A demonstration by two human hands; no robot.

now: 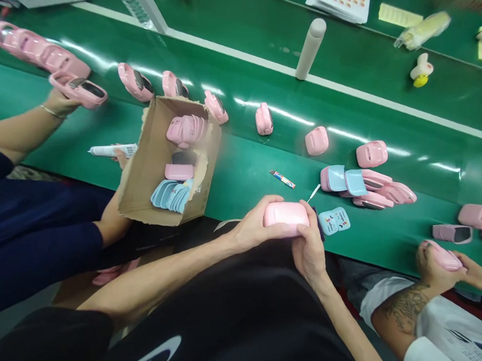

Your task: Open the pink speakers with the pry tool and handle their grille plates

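Holding the smooth pink casing (pixel 285 215) between both hands, I have it just in front of the dark shirt, at the near edge of the green worktop (pixel 240 175). My left hand (pixel 254 226) is clamped on its left end, thumb laid along the near side. My right hand (pixel 308 247) has its fingers closed on the right end, the thumb pressing near the lower corner.

Beyond my hands I see a slim printed stick (pixel 283 179) lying flat, and to its right a thin white-handled tool (pixel 314 192). Just beside my right hand sits a blue printed piece (pixel 334 221); past it is a pile of pink casings (pixel 394 192) with blue covers (pixel 355 182) resting on part of it. More pink units (pixel 316 141) stand spaced out in a line farther back, in front of a white post (pixel 311 49).

On my left, an open cardboard box (pixel 140 190) holds pink plates (pixel 187 130) and light blue plates (pixel 171 196). Behind it, a co-worker has a pink unit in one hand and a white tube (pixel 113 151) in the other. Over on my right, a person with a tattooed forearm (pixel 410 306) grips another pink piece (pixel 443 255) with both hands.
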